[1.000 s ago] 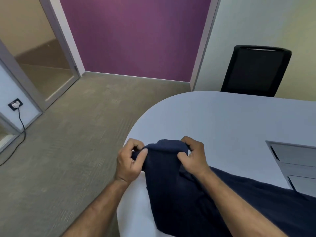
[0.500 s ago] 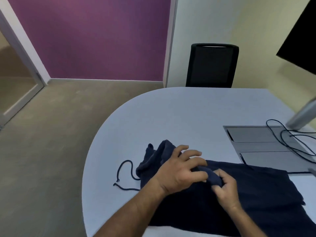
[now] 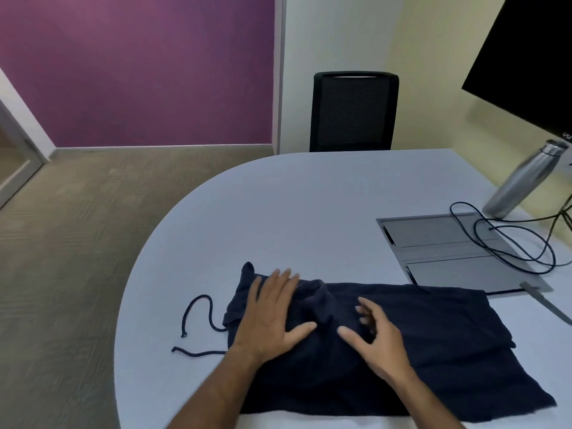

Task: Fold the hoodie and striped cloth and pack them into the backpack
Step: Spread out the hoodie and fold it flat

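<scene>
A dark navy fabric hoodie (image 3: 402, 345) lies spread flat on a pale grey round-ended table (image 3: 309, 212), near the table's front edge, its bunched hood end pointing left. Two thin navy drawstrings (image 3: 198, 323) trail off that end onto the bare tabletop.

The person's left hand (image 3: 272, 314) rests palm down on the hood end, fingers straight and slightly spread, thumb angled out to the right, pressing the cloth flat without gripping it. The right hand (image 3: 377, 339) hovers over or lightly touches the middle of the hoodie, just right of the left hand; its fingers are loosely bent and apart, thumb pointing left, holding nothing. Whether its fingertips meet the cloth cannot be told.

Beyond the hoodie to the right, a grey rectangular panel (image 3: 448, 252) is set into the table, with looped black cables (image 3: 510, 243) lying across it. A silver metal bottle (image 3: 523, 181) stands near the right edge beneath a black screen (image 3: 532, 57). A black mesh-backed chair (image 3: 353, 113) stands at the far side.
</scene>
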`<state>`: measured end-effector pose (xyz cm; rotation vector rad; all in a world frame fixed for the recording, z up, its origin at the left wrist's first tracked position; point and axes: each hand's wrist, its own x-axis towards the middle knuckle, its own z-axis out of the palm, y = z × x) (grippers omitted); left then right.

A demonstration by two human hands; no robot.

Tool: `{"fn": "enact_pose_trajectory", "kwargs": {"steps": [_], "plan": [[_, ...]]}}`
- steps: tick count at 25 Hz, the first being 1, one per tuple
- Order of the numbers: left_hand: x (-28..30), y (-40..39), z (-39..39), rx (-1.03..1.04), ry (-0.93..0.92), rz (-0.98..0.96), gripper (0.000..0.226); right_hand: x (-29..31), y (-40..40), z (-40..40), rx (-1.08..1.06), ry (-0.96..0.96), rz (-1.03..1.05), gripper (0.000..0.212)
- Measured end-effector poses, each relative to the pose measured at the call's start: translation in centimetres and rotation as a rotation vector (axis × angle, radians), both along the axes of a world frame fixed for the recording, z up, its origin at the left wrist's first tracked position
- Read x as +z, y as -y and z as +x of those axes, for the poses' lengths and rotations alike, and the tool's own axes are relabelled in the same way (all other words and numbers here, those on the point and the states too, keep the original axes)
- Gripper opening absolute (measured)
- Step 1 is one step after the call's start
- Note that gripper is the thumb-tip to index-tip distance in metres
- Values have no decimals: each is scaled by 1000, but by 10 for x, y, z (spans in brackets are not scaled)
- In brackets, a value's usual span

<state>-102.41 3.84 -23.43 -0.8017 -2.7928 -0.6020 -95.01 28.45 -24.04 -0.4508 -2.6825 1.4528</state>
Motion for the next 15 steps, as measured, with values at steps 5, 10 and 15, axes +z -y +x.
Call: {"fn": "enact_pose_trajectory", "kwargs": {"steps": [5, 10, 15], "plan": [[-15, 22, 1, 72, 289, -216, 109, -6, 19, -12, -68, -90, 204, 34], [-25, 16, 6, 25, 385, -360, 116, -3, -10, -5, -305, 335, 325, 21], [-25, 7, 10, -40, 385, -263, 116, -1, 17, -9, -49, -326, 550, 36]]}}
